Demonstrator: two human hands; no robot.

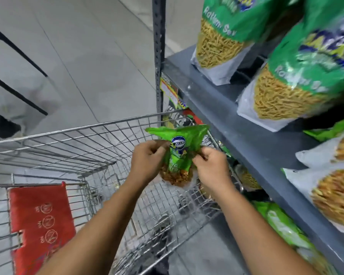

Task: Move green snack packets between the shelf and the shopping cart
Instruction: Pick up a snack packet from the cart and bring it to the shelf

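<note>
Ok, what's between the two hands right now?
In the head view, a green packet sits between the left hand and right hand, pinched from both sides, held above the cart.

The tall green-topped clear snack pouch (219, 36) standing on the grey metal shelf (236, 124) reads "Ratlami Sev" in pale letters; the same words show, blurred, on the nearer green pouch (292, 84). The red plastic child-seat flap (41, 221) of the wire shopping cart (99, 124) carries three white crossed-circle warning signs; their small text is illegible.
</note>
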